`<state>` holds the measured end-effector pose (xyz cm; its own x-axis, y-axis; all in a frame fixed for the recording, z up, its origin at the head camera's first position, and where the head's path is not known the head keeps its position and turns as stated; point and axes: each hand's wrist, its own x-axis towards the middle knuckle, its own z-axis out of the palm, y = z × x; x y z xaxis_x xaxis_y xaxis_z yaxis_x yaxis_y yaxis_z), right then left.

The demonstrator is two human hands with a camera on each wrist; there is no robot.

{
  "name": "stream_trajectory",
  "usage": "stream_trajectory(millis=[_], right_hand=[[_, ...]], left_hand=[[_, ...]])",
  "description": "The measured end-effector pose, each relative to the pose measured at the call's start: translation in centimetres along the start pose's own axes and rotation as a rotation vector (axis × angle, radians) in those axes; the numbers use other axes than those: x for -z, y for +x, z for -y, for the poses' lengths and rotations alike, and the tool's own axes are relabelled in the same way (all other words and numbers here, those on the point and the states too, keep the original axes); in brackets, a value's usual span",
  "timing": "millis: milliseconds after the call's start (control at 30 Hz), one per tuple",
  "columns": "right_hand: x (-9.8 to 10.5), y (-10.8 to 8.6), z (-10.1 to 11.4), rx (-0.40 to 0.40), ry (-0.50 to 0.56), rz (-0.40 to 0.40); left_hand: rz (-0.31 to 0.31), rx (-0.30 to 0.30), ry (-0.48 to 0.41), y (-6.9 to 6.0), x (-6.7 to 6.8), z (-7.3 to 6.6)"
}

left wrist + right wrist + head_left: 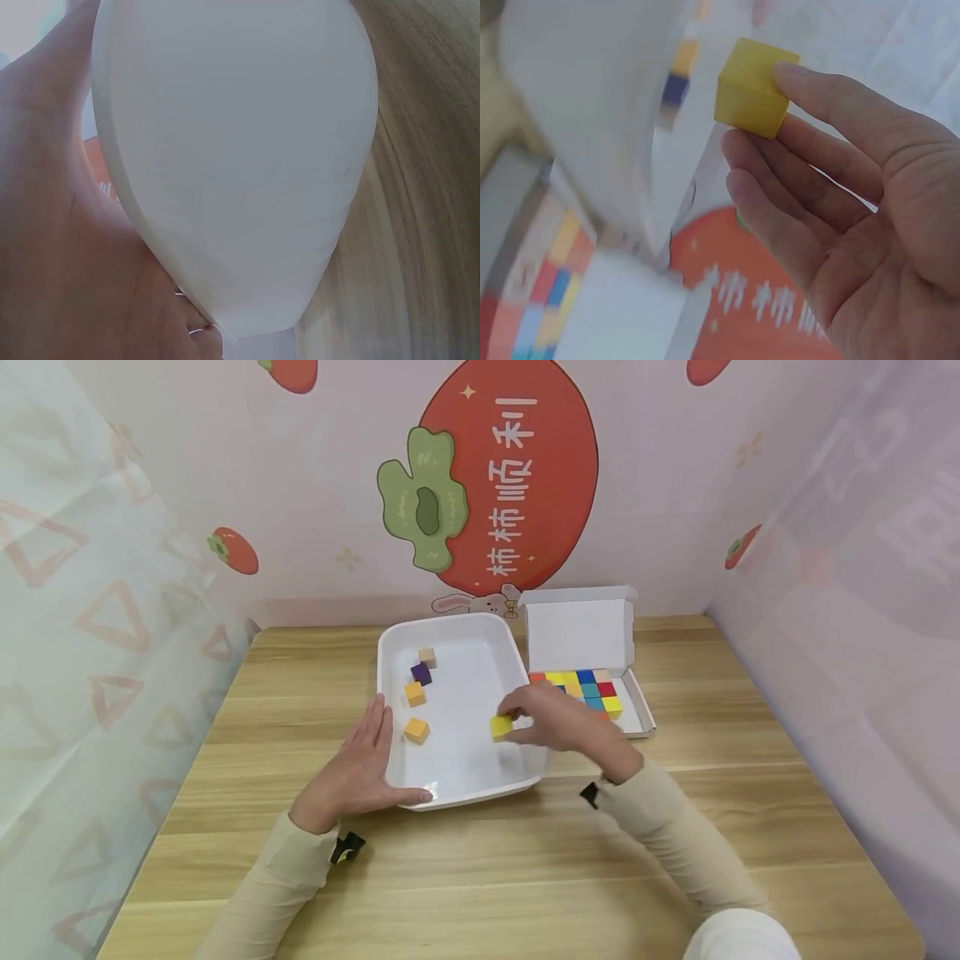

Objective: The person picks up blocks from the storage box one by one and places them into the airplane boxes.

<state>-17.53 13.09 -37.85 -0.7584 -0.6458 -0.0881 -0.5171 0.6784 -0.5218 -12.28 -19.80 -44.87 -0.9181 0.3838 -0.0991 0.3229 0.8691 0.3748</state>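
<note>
Between thumb and fingertips, my right hand (pixel 551 717) pinches a yellow cube (pixel 501 727) above the right part of a white tray (pixel 461 800). The right wrist view shows the cube held at the fingertips, the other fingers bent beneath it. Along the tray's near left corner rests my left hand (pixel 358 768), its fingers laid straight on the left rim and its thumb stretched along the front rim. Inside the tray, down its left side, lie two orange cubes (pixel 416 730), a dark purple cube (pixel 422 673) and a plain wooden cube (pixel 427 657).
Right of the tray stands a white cardboard box (pixel 641 727) with its lid (pixel 577 631) raised. Several coloured cubes (pixel 591 690) sit in it, partly hidden by my right hand. The wooden table (pixel 480 877) meets a printed backdrop (pixel 315 560) behind the tray.
</note>
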Motion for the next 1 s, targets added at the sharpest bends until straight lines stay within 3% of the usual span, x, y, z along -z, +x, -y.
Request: stream_trajectory(millis=[100, 200, 333, 500, 833, 1000], right_hand=[[1.8, -2.2, -2.0, -0.013, -0.031, -0.076], [3.2, -4.3, -4.0, -0.079, -0.063, -0.129], [4.3, -6.9, -6.4, -0.222, -0.064, -0.132], [4.1, -9.3, -8.9, -0.330, -0.034, -0.142], [1.7, -10.3, -11.1, -0.559, 0.050, -0.369], [1.2, -9.9, -11.0, -0.656, 0.035, -0.423]], left_hand=[[0.005, 0.001, -0.004, 0.0, 0.1, 0.0], [0.009, 0.006, -0.006, 0.0, 0.2, 0.1], [0.005, 0.004, 0.004, 0.1, 0.2, 0.2], [0.007, 0.000, 0.000, 0.0, 0.1, 0.3], [0.007, 0.008, -0.010, 0.0, 0.0, 0.2], [0.006, 0.010, -0.015, 0.1, -0.1, 0.1]])
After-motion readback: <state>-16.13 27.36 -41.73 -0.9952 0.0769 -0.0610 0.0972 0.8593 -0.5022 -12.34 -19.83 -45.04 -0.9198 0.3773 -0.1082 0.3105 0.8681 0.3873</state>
